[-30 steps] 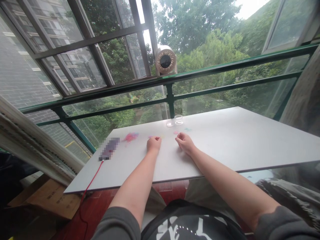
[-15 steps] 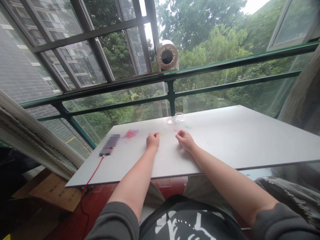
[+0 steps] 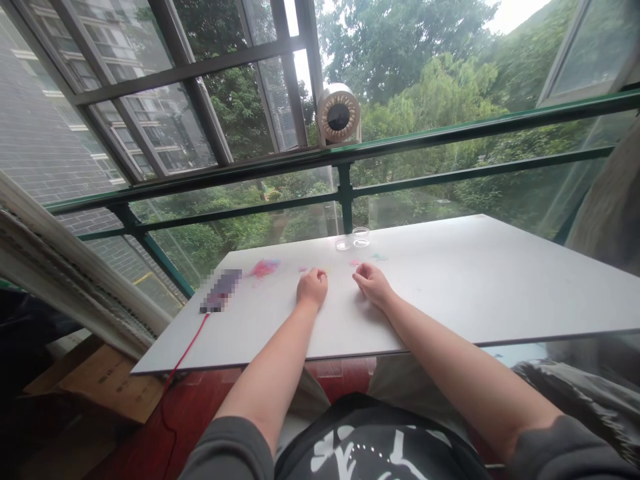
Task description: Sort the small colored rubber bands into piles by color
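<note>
- Pink bits (image 3: 355, 263), too small to make out, lay on the white worktop (image 3: 475, 287) just beyond the right hand (image 3: 373, 285), whose fingers were curled narrowly inward; whether it held anything could not be told.
- The left hand (image 3: 313, 289) was curled too, its grip hidden; a purplish-pink piece (image 3: 303, 269) lay just past it.
- Behind the right hand were teal bits (image 3: 379, 257) and, near the far edge, clear round dishes (image 3: 344, 245).
- Leftward lay a reddish heap (image 3: 264, 268), then a pixelated dark device (image 3: 221, 291) with a red cable (image 3: 190, 343).

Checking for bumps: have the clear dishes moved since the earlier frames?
No; the clear dishes show no visible shift against the green railing post.
</note>
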Motion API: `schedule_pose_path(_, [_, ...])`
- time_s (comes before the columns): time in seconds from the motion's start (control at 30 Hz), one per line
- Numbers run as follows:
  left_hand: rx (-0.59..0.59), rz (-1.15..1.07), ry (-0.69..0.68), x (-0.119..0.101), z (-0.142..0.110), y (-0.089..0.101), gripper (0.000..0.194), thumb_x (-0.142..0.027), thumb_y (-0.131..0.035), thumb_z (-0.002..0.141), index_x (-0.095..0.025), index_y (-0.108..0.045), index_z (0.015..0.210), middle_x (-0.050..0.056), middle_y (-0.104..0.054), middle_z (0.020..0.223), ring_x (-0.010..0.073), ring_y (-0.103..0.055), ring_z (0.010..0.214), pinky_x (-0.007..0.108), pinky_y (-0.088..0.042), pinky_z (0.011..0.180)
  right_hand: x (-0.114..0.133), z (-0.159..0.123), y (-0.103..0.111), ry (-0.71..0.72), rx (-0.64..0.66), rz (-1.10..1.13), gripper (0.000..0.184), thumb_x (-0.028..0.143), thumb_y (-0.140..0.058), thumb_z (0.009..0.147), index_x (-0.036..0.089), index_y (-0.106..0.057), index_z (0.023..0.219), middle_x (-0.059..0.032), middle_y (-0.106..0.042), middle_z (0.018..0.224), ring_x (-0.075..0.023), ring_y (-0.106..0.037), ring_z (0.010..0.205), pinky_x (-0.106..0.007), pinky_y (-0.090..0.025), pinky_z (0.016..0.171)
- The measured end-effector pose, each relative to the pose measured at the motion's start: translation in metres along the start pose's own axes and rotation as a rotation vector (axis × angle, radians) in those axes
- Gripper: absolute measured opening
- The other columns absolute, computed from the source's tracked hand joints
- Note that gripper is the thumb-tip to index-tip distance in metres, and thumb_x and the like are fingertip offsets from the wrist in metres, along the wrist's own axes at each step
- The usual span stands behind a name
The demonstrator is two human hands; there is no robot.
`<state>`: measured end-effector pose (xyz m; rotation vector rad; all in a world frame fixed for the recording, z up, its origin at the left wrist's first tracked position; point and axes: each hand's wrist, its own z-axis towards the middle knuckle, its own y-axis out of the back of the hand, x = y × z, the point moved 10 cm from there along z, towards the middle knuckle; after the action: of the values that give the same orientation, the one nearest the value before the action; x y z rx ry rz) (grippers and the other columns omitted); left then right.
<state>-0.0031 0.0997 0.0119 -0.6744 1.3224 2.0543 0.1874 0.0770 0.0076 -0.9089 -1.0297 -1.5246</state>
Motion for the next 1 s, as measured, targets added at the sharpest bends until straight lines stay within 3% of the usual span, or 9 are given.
schedule_pose_path(0.27, [0.037,-0.044,-0.050,-0.008,0.000,-0.003,0.025,-0.011,-0.046,0.076,-0.021,-0.066,0.086,0.005,-0.069,0.093,0.0202,-0.058,0.096,0.031,-0.041,0.090,0.003,-0.001,0.000,0.004,0.004,-0.023,0.015,0.029,-0.053,0.069,0.021,-0.042,0.062,0.0061,-0.044,0.045,-0.0096,-0.037,0.041,-0.024,-0.030,0.044])
schedule_pose_path(0.37, [0.035,-0.059,-0.034,-0.004,-0.006,0.006,0.026,-0.013,-0.044,0.078,-0.020,-0.064,0.094,0.005,-0.067,0.101,0.0175,-0.059,0.096,0.029,-0.042,0.090,0.003,-0.001,0.001,0.003,0.005,-0.037,0.015,0.030,-0.052,0.069,0.021,-0.042,0.062,0.0059,-0.044,0.045,-0.0097,-0.037,0.041,-0.024,-0.031,0.044])
schedule_pose_path(0.47, [0.044,-0.019,0.027,0.013,-0.023,0.021,0.022,-0.021,-0.053,0.075,-0.017,-0.063,0.095,0.010,-0.066,0.104,0.0214,-0.059,0.097,0.033,-0.041,0.091,0.000,-0.001,0.000,0.004,0.019,-0.053,0.015,0.031,-0.053,0.069,0.021,-0.044,0.063,0.0057,-0.045,0.046,-0.0102,-0.038,0.042,-0.024,-0.031,0.045])
schedule_pose_path(0.57, [0.064,0.075,0.062,0.030,-0.047,0.038,0.036,-0.033,-0.065,0.067,-0.018,-0.064,0.100,0.014,-0.057,0.123,0.0304,-0.046,0.118,0.041,-0.028,0.103,-0.001,-0.001,-0.002,0.009,0.038,-0.077,0.015,0.032,-0.054,0.069,0.021,-0.045,0.063,0.0057,-0.045,0.047,-0.0105,-0.039,0.043,-0.025,-0.031,0.046])
schedule_pose_path(0.7, [0.220,0.226,0.036,0.039,-0.068,0.041,0.056,-0.046,-0.058,0.072,-0.023,-0.053,0.122,0.010,-0.038,0.143,0.0318,-0.027,0.134,0.047,-0.013,0.109,0.000,-0.002,-0.006,0.026,0.078,-0.123,0.017,0.032,-0.055,0.068,0.020,-0.045,0.061,0.0056,-0.045,0.049,-0.0104,-0.038,0.044,-0.025,-0.030,0.048])
schedule_pose_path(0.83, [0.265,0.153,-0.021,0.038,-0.060,0.051,0.050,-0.040,-0.065,0.066,-0.025,-0.061,0.113,0.007,-0.048,0.136,0.0306,-0.037,0.129,0.042,-0.022,0.108,0.002,-0.003,-0.007,0.046,0.108,-0.173,0.019,0.033,-0.057,0.066,0.020,-0.046,0.060,0.0045,-0.046,0.050,-0.0113,-0.040,0.047,-0.026,-0.030,0.050])
schedule_pose_path(1.0, [0.203,0.108,0.036,0.062,-0.032,0.080,0.024,-0.027,-0.064,0.067,-0.022,-0.070,0.090,0.008,-0.070,0.099,0.0213,-0.065,0.091,0.027,-0.046,0.083,-0.003,-0.005,-0.008,0.005,0.143,-0.193,0.021,0.038,-0.054,0.069,0.020,-0.046,0.062,0.0048,-0.046,0.046,-0.0111,-0.039,0.041,-0.025,-0.030,0.045])
